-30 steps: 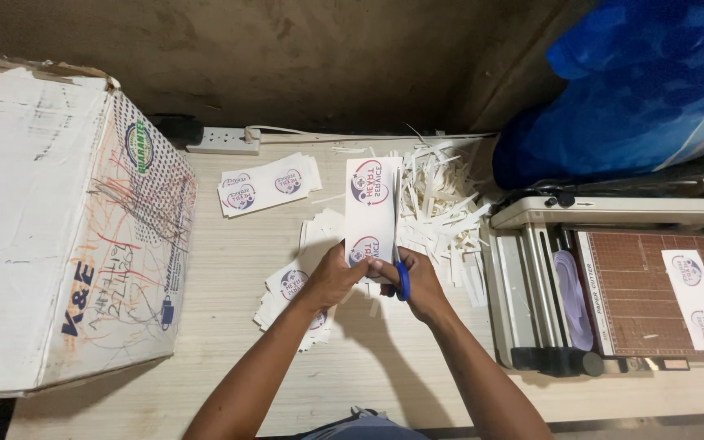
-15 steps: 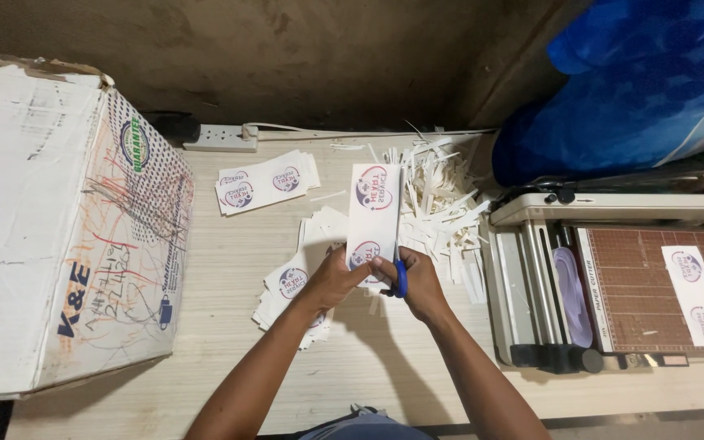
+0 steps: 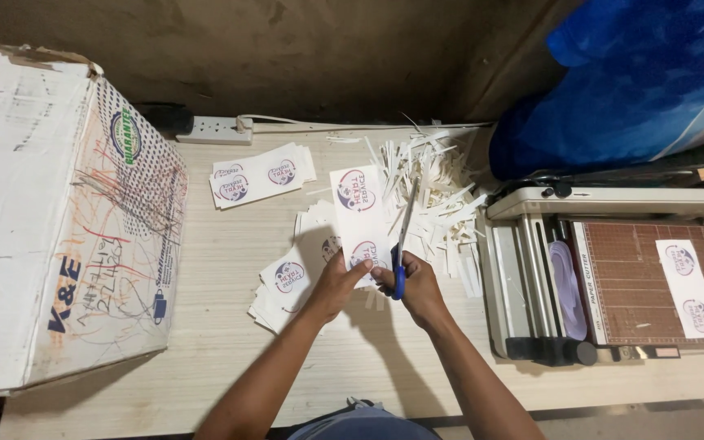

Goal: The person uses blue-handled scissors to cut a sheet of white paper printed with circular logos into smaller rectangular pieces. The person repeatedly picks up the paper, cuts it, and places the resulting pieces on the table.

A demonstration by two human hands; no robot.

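Label strip point(image 3: 360, 213) pinched in our left hand point(image 3: 337, 281); right hand point(image 3: 417, 285) grips scissors point(image 3: 403, 236), mid-trim; next, we judge, a steady straight snip.

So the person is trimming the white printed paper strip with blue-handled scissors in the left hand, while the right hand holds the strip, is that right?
Not quite: the head view shows the blue-handled scissors in the right hand, and the left hand holds the white printed paper strip. The rest stands.

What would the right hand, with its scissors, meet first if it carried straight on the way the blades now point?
Probably the heap of white paper offcuts beyond the scissors in the right hand, then the wall; depth is hard to judge.
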